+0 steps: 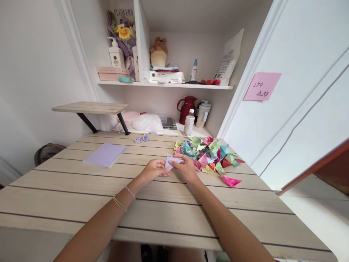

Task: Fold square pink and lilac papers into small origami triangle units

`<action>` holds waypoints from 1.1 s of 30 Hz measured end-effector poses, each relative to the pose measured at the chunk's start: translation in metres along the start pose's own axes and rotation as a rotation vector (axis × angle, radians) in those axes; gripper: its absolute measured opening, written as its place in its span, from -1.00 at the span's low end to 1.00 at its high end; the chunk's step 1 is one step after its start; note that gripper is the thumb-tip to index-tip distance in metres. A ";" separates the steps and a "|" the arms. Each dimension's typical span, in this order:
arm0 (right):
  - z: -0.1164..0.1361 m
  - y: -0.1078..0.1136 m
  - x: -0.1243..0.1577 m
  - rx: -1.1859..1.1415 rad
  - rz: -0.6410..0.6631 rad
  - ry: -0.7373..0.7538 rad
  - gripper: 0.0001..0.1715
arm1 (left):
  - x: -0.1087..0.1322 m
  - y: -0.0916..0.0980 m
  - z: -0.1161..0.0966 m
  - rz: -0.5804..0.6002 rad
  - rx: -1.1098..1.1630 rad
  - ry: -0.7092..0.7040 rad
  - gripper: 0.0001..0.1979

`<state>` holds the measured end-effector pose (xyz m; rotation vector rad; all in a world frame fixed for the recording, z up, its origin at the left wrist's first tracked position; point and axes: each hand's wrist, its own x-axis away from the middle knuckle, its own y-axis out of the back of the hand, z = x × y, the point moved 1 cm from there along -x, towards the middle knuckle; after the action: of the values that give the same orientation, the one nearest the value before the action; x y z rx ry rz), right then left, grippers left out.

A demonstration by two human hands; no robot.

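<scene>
A small folded piece of lavender paper [169,163] is held between both hands above the middle of the table. My left hand [155,169] pinches its left edge, fingers curled. My right hand [186,166] grips the right side, thumb on top and fingers behind. Just beyond the right hand lies a heap of folded paper boats [203,148] in green, pink, blue, yellow and red. One bright pink paper boat [231,181] sits apart, nearer to me. To the left rests a stack of lavender paper sheets [105,154], and small lavender folded pieces [141,138] lie farther back.
The slatted wooden table [152,214] bears a raised wooden stand [91,107] at the back left. Behind are a plastic bottle [189,123], a dark red jug [187,111], a tumbler [203,114] and a clear plastic bag [147,122]. A shelf [169,86] overhangs them.
</scene>
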<state>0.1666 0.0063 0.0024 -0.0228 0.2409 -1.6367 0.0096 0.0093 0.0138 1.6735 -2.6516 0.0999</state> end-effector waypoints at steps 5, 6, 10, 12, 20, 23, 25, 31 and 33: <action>0.004 -0.004 0.005 0.041 0.001 0.010 -0.37 | 0.000 0.000 0.001 0.035 -0.020 -0.030 -0.69; 0.005 -0.006 0.006 0.023 0.002 0.014 -0.34 | 0.000 0.000 0.001 0.018 -0.019 -0.047 -0.69; 0.010 -0.012 0.011 -0.112 0.043 0.022 -0.19 | -0.001 0.001 -0.003 -0.037 0.007 -0.085 -0.64; 0.009 -0.012 0.011 -0.129 0.044 0.014 -0.18 | -0.001 0.001 -0.004 -0.056 0.011 -0.099 -0.61; -0.004 -0.002 0.003 -0.044 0.111 -0.054 -0.30 | 0.001 -0.005 0.003 -0.025 -0.057 -0.180 -0.57; -0.004 0.000 0.000 -0.005 0.134 -0.048 -0.32 | 0.002 -0.006 0.003 -0.035 -0.116 -0.222 -0.63; -0.003 0.001 -0.001 0.027 0.132 -0.032 -0.34 | 0.002 -0.005 0.001 -0.067 -0.145 -0.260 -0.65; 0.002 0.003 0.000 0.126 0.129 -0.013 -0.35 | -0.001 0.005 -0.007 -0.191 -0.093 -0.250 -0.77; 0.004 0.003 0.001 0.134 0.131 -0.016 -0.35 | -0.002 0.008 -0.010 -0.217 -0.088 -0.220 -0.78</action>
<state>0.1697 0.0046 0.0053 0.0797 0.1176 -1.5188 0.0029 0.0156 0.0230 2.0352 -2.5497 -0.2110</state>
